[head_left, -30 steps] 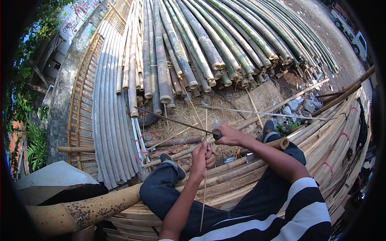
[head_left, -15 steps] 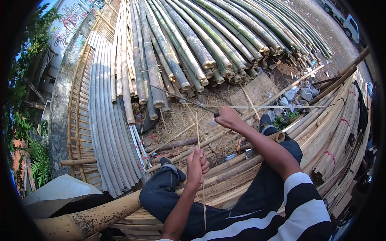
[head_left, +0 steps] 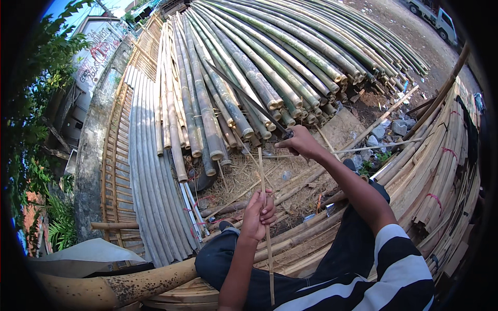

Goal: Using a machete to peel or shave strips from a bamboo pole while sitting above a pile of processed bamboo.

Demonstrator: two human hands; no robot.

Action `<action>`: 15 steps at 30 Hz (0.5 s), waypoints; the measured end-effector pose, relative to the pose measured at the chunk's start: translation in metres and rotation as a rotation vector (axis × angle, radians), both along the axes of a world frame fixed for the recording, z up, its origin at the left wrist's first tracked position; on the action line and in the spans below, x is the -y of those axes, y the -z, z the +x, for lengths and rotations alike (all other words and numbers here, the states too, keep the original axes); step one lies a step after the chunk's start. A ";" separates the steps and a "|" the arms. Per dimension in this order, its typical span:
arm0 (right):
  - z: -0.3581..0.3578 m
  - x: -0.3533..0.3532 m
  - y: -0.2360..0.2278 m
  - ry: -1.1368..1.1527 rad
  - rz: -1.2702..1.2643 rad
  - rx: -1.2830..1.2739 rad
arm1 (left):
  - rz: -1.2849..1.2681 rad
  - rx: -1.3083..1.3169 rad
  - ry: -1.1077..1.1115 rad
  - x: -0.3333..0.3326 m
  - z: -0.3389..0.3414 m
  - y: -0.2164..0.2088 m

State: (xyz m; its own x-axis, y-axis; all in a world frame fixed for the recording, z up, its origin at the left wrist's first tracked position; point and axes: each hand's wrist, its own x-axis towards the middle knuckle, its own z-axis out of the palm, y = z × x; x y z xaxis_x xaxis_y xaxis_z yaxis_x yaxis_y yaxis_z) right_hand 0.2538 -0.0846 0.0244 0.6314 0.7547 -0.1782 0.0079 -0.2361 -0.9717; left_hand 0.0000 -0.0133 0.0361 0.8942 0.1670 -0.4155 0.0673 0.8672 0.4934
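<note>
My left hand (head_left: pixel 259 211) is closed around a thin bamboo strip (head_left: pixel 268 246), which stands nearly upright and runs down over my lap. The strip's top end comes up just left of and below my right hand (head_left: pixel 302 142). That hand grips the dark handle of a long knife (head_left: pixel 244 96), its index finger stretched out to the left. The narrow blade points up and to the left, in front of the bamboo pole ends and apart from the strip. Another pale strip (head_left: pixel 384 145) reaches out to the right behind my right forearm; whether it touches anything I hold is hidden.
A large stack of bamboo poles (head_left: pixel 259 67) lies ahead. Split bamboo slats (head_left: pixel 415 192) are bundled on the right, and a thick bamboo pole (head_left: pixel 145 282) lies beside my left knee. Corrugated sheets (head_left: pixel 155 207) and a bamboo ladder-like frame (head_left: pixel 115 176) stand left. Stones (head_left: pixel 399 127) lie beyond.
My right hand has tilted the knife upward, away from the strip. My left hand has shifted slightly with its grip loosened a little. The whole view has swung a bit.
</note>
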 end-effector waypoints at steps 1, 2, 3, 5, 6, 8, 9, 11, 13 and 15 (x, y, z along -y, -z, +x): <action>-0.003 0.006 -0.015 -0.012 -0.018 -0.006 | 0.027 0.014 0.015 -0.001 0.002 -0.004; -0.004 0.012 -0.026 -0.021 -0.011 0.013 | 0.034 0.033 0.005 -0.004 0.006 -0.009; -0.006 0.019 -0.035 -0.026 -0.019 0.036 | 0.062 0.027 0.065 -0.007 0.011 -0.018; -0.015 0.027 -0.059 -0.002 -0.051 0.080 | 0.107 0.016 0.125 -0.010 0.025 -0.035; -0.019 0.028 -0.063 -0.006 -0.051 0.092 | 0.108 0.028 0.120 -0.009 0.027 -0.040; -0.023 0.033 -0.065 -0.009 -0.003 0.031 | 0.332 0.016 0.008 -0.005 0.041 -0.045; -0.028 0.034 -0.061 0.002 0.053 -0.028 | 0.337 0.052 -0.042 -0.003 0.045 -0.040; -0.039 0.031 -0.047 0.056 0.083 -0.088 | 0.369 0.042 -0.075 0.000 0.044 -0.028; -0.047 0.031 -0.034 0.111 0.128 -0.188 | 0.356 -0.009 -0.108 0.003 0.045 -0.021; -0.043 0.033 -0.027 0.129 0.153 -0.262 | 0.293 0.003 -0.105 0.009 0.049 -0.021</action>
